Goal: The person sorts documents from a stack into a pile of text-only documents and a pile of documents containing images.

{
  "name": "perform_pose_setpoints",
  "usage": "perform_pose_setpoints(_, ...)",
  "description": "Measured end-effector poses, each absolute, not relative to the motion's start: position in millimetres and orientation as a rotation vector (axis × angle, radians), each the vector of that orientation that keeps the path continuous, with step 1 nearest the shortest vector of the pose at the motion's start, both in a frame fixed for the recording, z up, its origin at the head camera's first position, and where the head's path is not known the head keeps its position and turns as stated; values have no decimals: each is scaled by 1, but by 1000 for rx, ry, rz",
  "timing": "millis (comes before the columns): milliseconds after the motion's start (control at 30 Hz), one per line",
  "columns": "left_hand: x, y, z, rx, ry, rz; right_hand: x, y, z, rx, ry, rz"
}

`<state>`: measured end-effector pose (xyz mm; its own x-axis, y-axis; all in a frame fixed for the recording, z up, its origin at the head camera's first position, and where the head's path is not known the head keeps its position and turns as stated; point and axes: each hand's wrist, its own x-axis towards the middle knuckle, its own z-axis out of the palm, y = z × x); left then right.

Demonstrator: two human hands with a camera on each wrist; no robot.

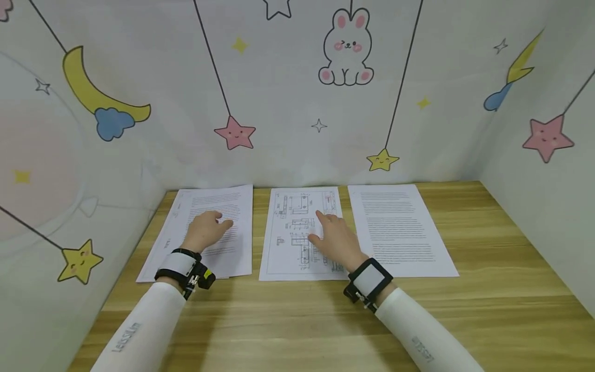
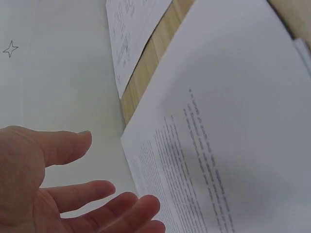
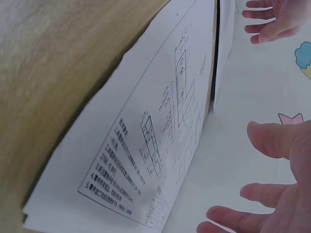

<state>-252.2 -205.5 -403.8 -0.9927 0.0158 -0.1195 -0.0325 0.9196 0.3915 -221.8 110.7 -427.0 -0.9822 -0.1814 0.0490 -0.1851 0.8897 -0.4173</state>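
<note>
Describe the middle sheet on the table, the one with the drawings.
The middle sheet is white paper printed with black technical line drawings and a small text block near one corner. It lies flat on the wooden table, between two text sheets, apart from both. The right hand is over it, fingers straight; actual contact cannot be told.

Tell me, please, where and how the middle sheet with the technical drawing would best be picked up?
The drawing sheet lies flat on the wooden table, so there is nothing to close on from above. Its near edge is free and faces the person; its left edge has a bare strip of table beside it. I would probably slide a fingertip under the near left corner, then pinch it. The right hand hovers over it, fingers relaxed.
</note>
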Motion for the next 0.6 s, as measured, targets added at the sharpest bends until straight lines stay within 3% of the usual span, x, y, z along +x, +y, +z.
perform_pose_setpoints(600, -248, -272, -403, -167, 2840, 484, -214, 93, -420, 519, -3009, 715)
